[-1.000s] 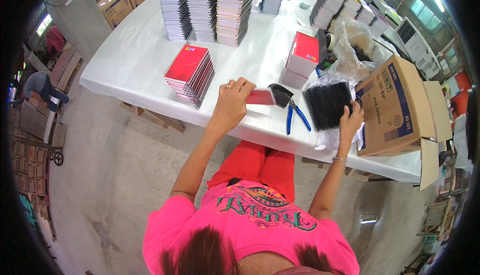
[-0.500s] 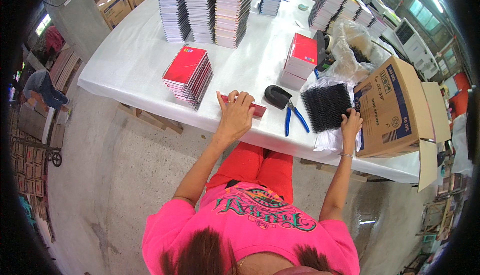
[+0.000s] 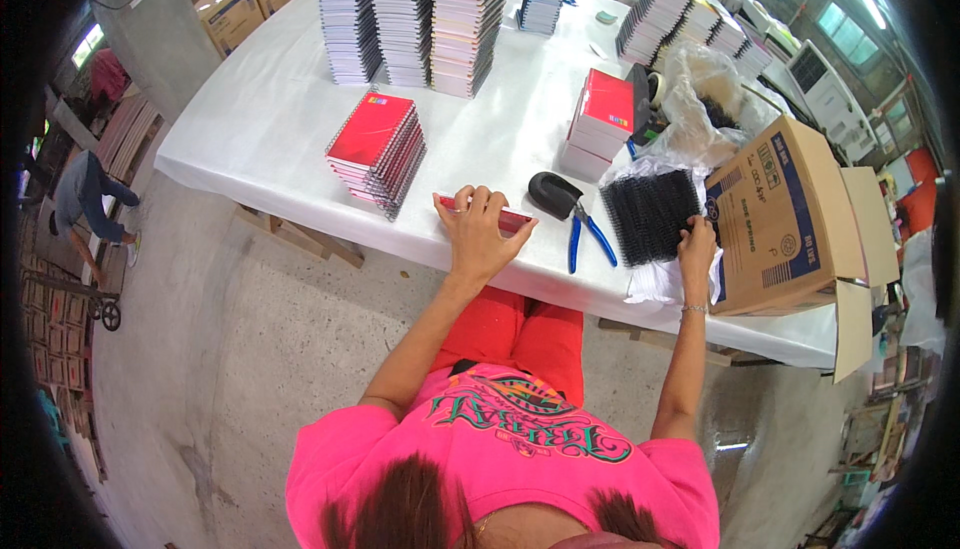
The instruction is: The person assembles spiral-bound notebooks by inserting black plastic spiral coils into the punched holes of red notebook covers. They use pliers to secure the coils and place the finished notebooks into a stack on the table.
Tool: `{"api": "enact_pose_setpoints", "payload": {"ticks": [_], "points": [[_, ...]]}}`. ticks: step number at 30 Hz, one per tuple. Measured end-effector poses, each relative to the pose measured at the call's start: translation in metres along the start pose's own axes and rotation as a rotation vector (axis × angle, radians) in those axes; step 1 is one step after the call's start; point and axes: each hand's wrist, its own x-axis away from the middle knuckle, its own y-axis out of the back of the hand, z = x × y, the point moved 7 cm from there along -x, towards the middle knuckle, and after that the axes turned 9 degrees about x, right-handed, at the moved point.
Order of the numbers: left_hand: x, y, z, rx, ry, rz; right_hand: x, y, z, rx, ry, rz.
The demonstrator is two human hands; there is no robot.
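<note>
- A white-covered tabletop (image 3: 250,144) carries everything near the hands; its front edge curves across the view.
- An open brown carton (image 3: 770,224) sits on the right, flaps spread, just beyond the right hand (image 3: 697,244).
- Three tall stacks of spiral-bound notebooks stand side by side at the back left: a blue-topped stack (image 3: 350,34), a green-topped stack (image 3: 403,34) and a yellow-topped stack (image 3: 466,34).
- A crumpled clear plastic bag (image 3: 705,79) lies behind the carton.
- A shorter red-topped spiral stack (image 3: 375,154) stands nearer the front, left of the left hand (image 3: 480,224).
- A red-topped block of pages (image 3: 600,119) stands behind the pliers, its near side showing no coils.
- A bed of black binding coils (image 3: 650,214) rests on white wrapping (image 3: 665,284), beside the carton. The right hand's fingers are drawn close together at its right edge; whether they grip a coil cannot be told.
- Blue-handled pliers (image 3: 590,234) lie between the two hands, a rounded black object (image 3: 553,192) at their head.
- A red-covered notebook (image 3: 515,221) is near the tabletop's front edge, narrow side up, pinched between the left hand's fingers and thumb.
</note>
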Motion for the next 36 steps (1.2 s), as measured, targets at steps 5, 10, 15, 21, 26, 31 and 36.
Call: {"api": "enact_pose_setpoints", "payload": {"ticks": [5, 10, 15, 21, 26, 31, 36], "points": [[-0.001, -0.001, 0.001, 0.006, 0.017, -0.008, 0.002, -0.001, 0.002, -0.046, -0.044, -0.006], [-0.003, 0.0, 0.0, 0.02, 0.02, -0.005, 0.001, 0.002, -0.003, -0.13, -0.006, -0.017], [-0.003, -0.002, -0.003, 0.022, 0.018, -0.005, -0.005, 0.0, -0.011, -0.192, -0.022, 0.009], [-0.002, -0.003, 0.0, 0.012, 0.011, -0.007, 0.001, 0.004, -0.004, -0.146, -0.081, -0.033], [-0.003, -0.003, 0.001, 0.005, 0.005, -0.007, 0.003, 0.009, -0.005, -0.194, -0.017, -0.079], [-0.004, -0.005, 0.002, 0.01, 0.012, 0.0, 0.001, 0.004, -0.003, -0.195, -0.083, 0.0], [-0.001, -0.003, -0.001, 0.015, -0.003, -0.008, 0.01, 0.009, -0.002, -0.215, -0.095, -0.084]]}}
